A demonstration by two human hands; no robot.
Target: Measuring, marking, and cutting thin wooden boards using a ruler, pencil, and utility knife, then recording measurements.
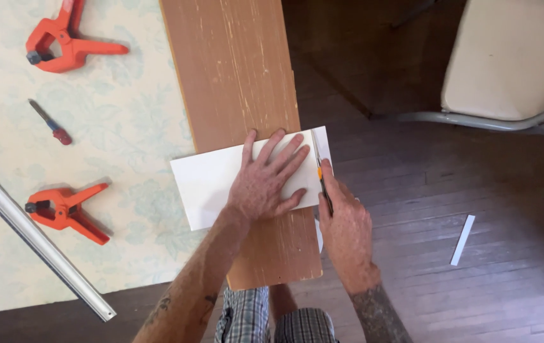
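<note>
A long silver metal bar point(37, 238) lies slanted at the far left, on a worktop point(126, 114) covered with a pale cloth that has a faint flower pattern. Near the bar lies an orange clamp point(67, 211). Above it sits a small screwdriver point(51, 122) with a red handle. A second orange clamp point(62, 43) lies near the top edge.

Next comes a long brown wooden board point(234, 70). It lies along the right side of the worktop, and its right edge is beside the dark wood floor point(450, 190). Its top has pale scratches.

A white sheet point(205, 181) lies across the board. Its left end sticks out over the cloth.

The left hand point(265, 181) lies flat on the white sheet with its fingers spread wide. It presses down and is not gripping anything.

Just to the right, the right hand point(347, 225) is closed around a thin knife point(321, 173) with a bit of orange on it. The knife lies along the right end of the sheet, close to the fingertips of the left hand. A thin strip of the sheet shows to the right of the knife.

Farther right, a small white strip point(463, 239) lies on the floor. At the top right stands a chair point(507, 60) with a cream seat and a grey metal frame.
</note>
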